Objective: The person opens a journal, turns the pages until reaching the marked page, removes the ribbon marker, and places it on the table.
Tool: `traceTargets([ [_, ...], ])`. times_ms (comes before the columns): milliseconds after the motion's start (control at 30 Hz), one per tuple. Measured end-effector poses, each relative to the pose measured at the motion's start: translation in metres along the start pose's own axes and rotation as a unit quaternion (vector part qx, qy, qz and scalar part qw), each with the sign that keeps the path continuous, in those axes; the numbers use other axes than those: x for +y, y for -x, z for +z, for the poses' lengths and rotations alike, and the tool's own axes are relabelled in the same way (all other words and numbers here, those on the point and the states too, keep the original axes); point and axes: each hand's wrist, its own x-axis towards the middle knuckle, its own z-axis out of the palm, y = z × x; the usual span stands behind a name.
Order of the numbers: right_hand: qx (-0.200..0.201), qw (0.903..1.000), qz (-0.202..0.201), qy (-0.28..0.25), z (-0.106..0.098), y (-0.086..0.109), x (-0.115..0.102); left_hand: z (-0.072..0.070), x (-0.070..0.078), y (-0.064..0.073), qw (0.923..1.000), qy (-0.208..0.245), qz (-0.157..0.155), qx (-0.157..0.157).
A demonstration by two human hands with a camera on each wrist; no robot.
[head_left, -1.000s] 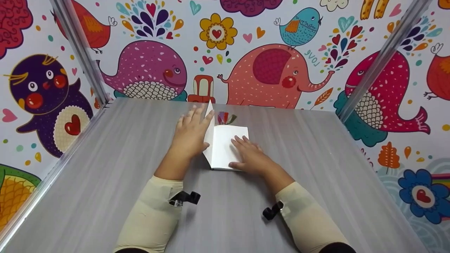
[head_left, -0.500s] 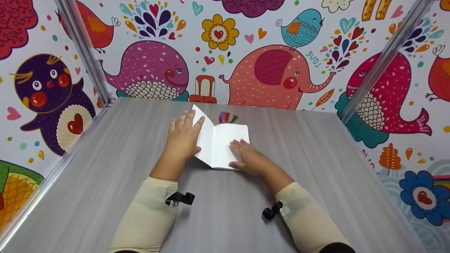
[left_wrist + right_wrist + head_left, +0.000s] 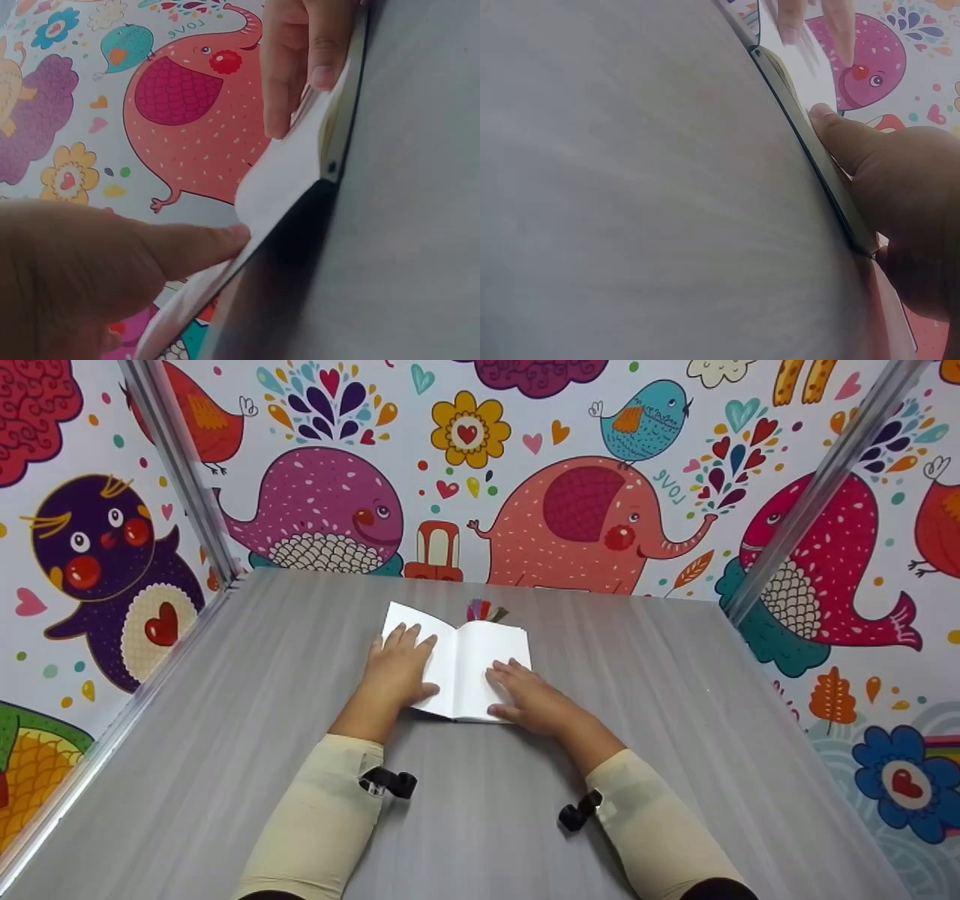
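Note:
A small notebook point(image 3: 478, 649) lies spread at blank white pages, its thin dark cover showing along the near edge. My left hand point(image 3: 395, 669) rests on the left page with fingers spread and the thumb toward the spine. That left side slants up off the table, with dark shadow beneath it in the left wrist view, where the thumb touches the page point(image 3: 281, 180). On the right page lies my right hand point(image 3: 534, 701), fingers extended. The right wrist view shows its thumb point(image 3: 836, 131) on the page over the thick stack of leaves.
Red, purple and green ribbon-like strands point(image 3: 486, 610) stick out behind the notebook's top edge. The grey table point(image 3: 637, 682) carries it. Cartoon-printed walls point(image 3: 450, 472) and metal posts point(image 3: 184, 472) bound the table's back and sides. Black wrist mounts point(image 3: 390, 782) sit on both sleeves.
The left cover and page have swung from nearly upright down to the left, my left hand lowering with them from the edge onto the page. The right hand has barely moved.

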Motion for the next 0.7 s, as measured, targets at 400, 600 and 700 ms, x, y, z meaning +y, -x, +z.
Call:
traceTargets([
  [400, -0.020, 0.9996, 0.011, 0.016, -0.003, 0.006, -0.003, 0.016, -0.016, -0.004, 0.9942, 0.073, 0.001, -0.078],
  [600, -0.033, 0.9991, 0.010, 0.026, -0.004, 0.007, -0.003, 0.021, -0.019, -0.006, 0.9909, 0.086, -0.006, -0.103],
  [700, -0.037, 0.9988, 0.013, 0.030, -0.004, 0.007, -0.003, 0.022, -0.020, -0.006, 0.9895, 0.094, -0.007, -0.110],
])
